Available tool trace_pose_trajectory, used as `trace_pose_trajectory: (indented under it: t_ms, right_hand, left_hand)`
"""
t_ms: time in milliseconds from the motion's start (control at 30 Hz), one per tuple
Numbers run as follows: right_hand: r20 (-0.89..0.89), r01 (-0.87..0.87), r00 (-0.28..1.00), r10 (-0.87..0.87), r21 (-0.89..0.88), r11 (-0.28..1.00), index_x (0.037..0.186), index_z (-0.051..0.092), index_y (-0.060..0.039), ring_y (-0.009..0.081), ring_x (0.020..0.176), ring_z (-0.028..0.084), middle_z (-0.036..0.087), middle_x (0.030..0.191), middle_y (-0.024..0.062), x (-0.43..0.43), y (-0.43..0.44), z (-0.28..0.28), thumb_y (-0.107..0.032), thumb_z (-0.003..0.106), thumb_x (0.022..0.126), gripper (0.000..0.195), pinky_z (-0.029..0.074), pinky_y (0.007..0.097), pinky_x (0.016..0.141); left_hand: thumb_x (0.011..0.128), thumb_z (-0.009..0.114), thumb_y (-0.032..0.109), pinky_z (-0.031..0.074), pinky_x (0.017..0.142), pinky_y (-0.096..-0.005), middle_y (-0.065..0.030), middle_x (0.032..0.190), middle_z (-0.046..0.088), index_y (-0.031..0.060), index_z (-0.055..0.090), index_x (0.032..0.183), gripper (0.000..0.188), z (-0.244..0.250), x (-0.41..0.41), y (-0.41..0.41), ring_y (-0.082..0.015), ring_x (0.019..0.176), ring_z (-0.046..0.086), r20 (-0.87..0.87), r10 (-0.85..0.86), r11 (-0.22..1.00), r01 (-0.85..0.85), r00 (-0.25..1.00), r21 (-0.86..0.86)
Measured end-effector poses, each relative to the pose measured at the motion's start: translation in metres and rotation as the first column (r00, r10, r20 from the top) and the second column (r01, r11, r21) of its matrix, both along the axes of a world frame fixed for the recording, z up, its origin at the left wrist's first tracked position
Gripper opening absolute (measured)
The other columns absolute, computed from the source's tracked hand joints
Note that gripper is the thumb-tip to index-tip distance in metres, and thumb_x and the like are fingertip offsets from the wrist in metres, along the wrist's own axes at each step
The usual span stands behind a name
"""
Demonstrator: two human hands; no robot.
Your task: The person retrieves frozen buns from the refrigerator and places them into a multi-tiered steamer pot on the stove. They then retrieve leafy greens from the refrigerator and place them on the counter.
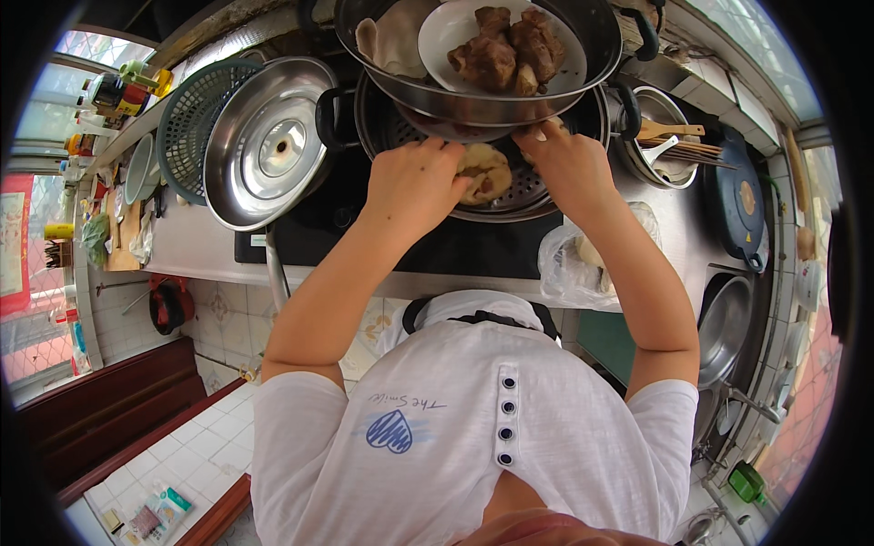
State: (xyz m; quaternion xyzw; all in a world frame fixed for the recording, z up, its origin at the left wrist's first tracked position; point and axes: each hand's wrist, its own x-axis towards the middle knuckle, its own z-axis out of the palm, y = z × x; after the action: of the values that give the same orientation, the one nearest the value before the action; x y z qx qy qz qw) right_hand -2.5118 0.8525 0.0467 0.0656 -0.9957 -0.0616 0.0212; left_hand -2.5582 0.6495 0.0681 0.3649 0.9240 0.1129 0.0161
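A pale, brown-flecked steamed roll is in the lower, perforated steamer tier. My left hand has its thumb and fingers around the roll's left edge. Opposite it, my right hand reaches into the same tier, its fingertips by another pale piece, partly hidden; its grip is unclear. Over the tier's far part is a wide steel steamer pan, which holds a white plate of cooked meat on the bone and a pale cloth.
A steel lid leans against a green colander at the left. Right of the stove are a pot with utensils and chopsticks, a plastic bag with pale pieces, and a blue round appliance. Black side handles stick out from both steamer tiers.
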Motion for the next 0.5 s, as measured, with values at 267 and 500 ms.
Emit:
trace_pose_trajectory:
  t_ms: [267, 500]
  right_hand:
    - [0.05, -0.036, 0.997, 0.055, -0.324, 0.945, 0.099, 0.064, -0.014, 0.0282, 0.077, 0.063, 0.062, 0.094, 0.0085, 0.018, 0.008, 0.02, -0.012, 0.054, 0.081, 0.021, 0.05, 0.0377, 0.066]
    - [0.028, 0.24, 0.962, -0.273, -0.563, 0.791, 0.091, 0.065, -0.0054, 0.0278, 0.076, 0.062, 0.064, 0.084, 0.0129, 0.022, 0.06, 0.057, -0.021, 0.057, 0.084, 0.019, 0.047, 0.034, 0.067]
  left_hand:
    - [0.078, 0.064, 0.029, 0.049, 0.065, -0.0342, -0.0055, 0.088, 0.064, 0.0099, 0.063, 0.103, 0.031, 0.02, -0.005, -0.013, -0.0243, 0.076, 0.063, 0.032, 0.099, 0.994, -0.1, 0.995, 0.032]
    - [0.085, 0.058, 0.03, 0.048, 0.063, -0.0297, -0.0044, 0.085, 0.066, 0.0095, 0.064, 0.097, 0.025, 0.033, -0.047, -0.06, -0.017, 0.074, 0.064, 0.146, 0.37, 0.854, -0.397, 0.918, 0.337]
